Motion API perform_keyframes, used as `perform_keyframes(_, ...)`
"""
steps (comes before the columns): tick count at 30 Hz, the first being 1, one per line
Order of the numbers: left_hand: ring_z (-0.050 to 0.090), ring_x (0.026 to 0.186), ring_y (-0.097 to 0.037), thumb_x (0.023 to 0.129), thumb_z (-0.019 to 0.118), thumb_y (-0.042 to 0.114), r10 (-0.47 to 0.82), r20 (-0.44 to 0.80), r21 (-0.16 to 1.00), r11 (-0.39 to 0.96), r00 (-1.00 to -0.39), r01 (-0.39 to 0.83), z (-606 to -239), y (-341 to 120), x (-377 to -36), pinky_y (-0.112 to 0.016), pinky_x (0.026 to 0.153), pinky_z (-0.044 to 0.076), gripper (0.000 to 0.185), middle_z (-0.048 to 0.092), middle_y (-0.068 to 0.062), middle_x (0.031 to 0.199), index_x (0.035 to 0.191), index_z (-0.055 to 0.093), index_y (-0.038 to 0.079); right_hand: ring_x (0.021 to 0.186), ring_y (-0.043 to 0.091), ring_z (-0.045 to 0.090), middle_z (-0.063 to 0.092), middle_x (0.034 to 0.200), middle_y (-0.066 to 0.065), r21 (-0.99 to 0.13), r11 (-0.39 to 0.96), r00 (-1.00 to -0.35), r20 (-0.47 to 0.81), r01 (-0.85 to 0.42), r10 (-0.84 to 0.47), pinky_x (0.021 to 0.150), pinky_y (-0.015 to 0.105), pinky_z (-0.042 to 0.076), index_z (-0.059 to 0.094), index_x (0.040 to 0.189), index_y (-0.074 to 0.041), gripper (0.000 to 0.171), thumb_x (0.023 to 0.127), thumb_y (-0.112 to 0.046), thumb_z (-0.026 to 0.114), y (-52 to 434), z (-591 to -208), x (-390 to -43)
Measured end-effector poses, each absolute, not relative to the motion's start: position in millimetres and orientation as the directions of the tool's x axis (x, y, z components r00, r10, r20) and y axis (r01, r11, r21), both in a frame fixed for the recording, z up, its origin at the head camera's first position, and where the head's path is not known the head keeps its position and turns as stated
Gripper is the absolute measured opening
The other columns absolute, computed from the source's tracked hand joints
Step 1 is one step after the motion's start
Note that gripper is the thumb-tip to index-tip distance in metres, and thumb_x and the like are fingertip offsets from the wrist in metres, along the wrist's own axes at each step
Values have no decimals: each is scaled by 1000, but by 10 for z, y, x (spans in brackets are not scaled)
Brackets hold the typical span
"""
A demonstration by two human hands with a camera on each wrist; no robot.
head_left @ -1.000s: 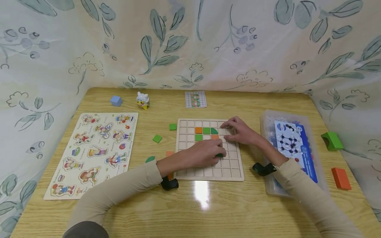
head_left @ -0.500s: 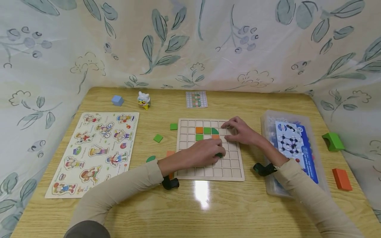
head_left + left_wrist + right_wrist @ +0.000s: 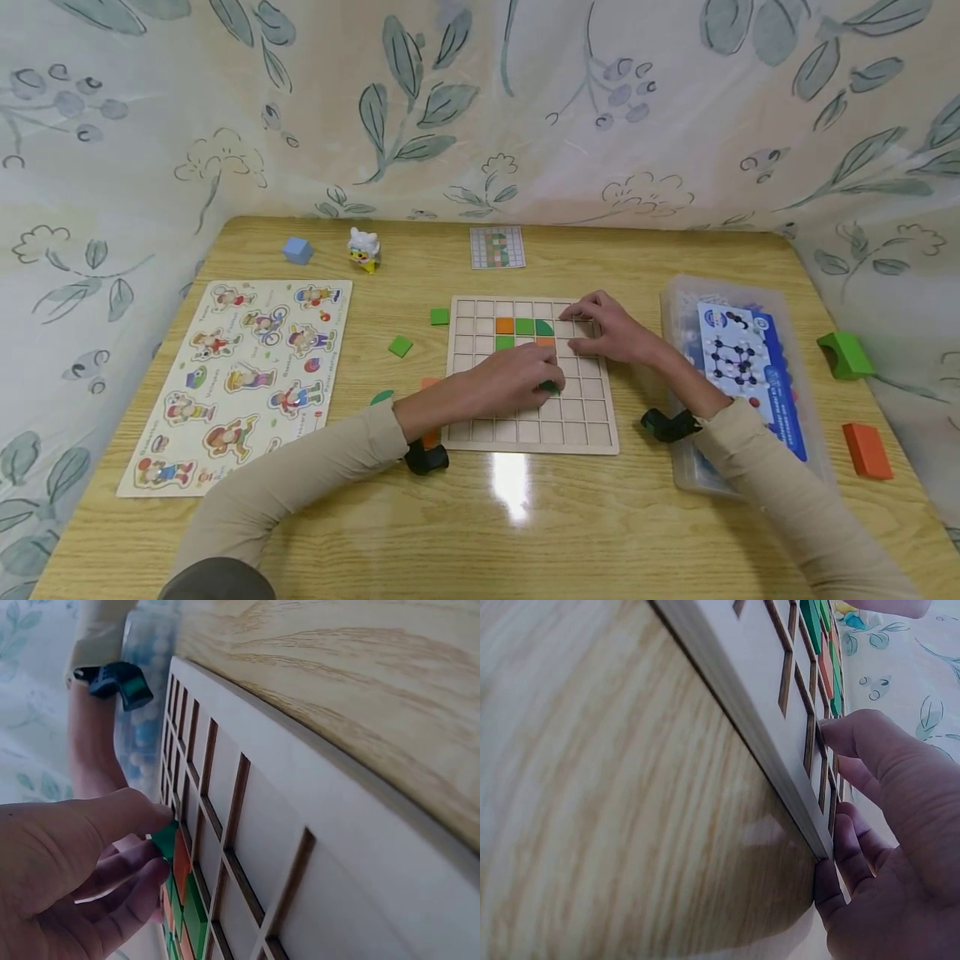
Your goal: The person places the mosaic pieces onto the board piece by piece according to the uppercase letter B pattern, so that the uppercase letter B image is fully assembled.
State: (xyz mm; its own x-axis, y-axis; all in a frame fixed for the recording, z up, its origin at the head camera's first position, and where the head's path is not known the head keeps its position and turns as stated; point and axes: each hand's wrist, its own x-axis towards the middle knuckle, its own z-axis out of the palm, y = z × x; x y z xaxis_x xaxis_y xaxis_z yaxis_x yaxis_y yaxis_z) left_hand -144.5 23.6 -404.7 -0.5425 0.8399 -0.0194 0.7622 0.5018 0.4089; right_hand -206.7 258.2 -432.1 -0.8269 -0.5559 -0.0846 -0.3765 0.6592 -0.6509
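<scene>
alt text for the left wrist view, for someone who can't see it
The left hand pinches a green tile between thumb and fingers over a wooden grid board. Orange and green tiles already sit in cells below it.

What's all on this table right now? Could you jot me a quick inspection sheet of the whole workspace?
Surface: wooden table, glossy with glare.
Job's things: grid board holding orange and green tiles; green piece.
Clutter: character puzzle, pattern card, loose green tile, blue cube, toy figure, plastic box.
Grippers: left hand pinches the green piece; right hand rests on the board's edge.
Cables: nothing seen.
Surroundings: leaf-print curtain.
</scene>
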Motion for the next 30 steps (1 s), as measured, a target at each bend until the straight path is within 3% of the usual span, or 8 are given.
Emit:
perform_keyframes(13, 54, 90, -11, 92, 64, 14, 839, 14, 371, 500, -544, 782, -4056, 240, -1434, -19, 73, 44, 14, 62, 2, 100, 100, 74, 19, 105, 28, 40, 45, 117, 19, -662, 652, -826, -88, -369, -557, 91, 45, 36, 60, 124, -4, 39, 87, -12, 71, 2575, -4300, -2057)
perform_keyframes(23, 54, 99, -13, 94, 64, 30, 794, 34, 365, 556, -607, 747, -4023, -13, -1369, -21, 69, 49, 18, 62, 3, 109, 106, 72, 21, 104, 26, 38, 45, 116, 17, -660, 655, -825, -92, -369, -558, 89, 42, 34, 61, 124, -6, 39, 87, -13, 71, 2561, -4294, -2070)
perform_keyframes(30, 56, 89, -8, 95, 62, 30, 781, -33, 559, 532, -624, 636, -3956, -455, -1192, -21, 76, 48, 29, 65, 4, 107, 121, 68, 18, 109, 29, 41, 44, 119, 18, -647, 678, -832, -118, -349, -541, 94, 48, 36, 60, 125, -7, 39, 88, -17, 70, 2570, -4293, -2060)
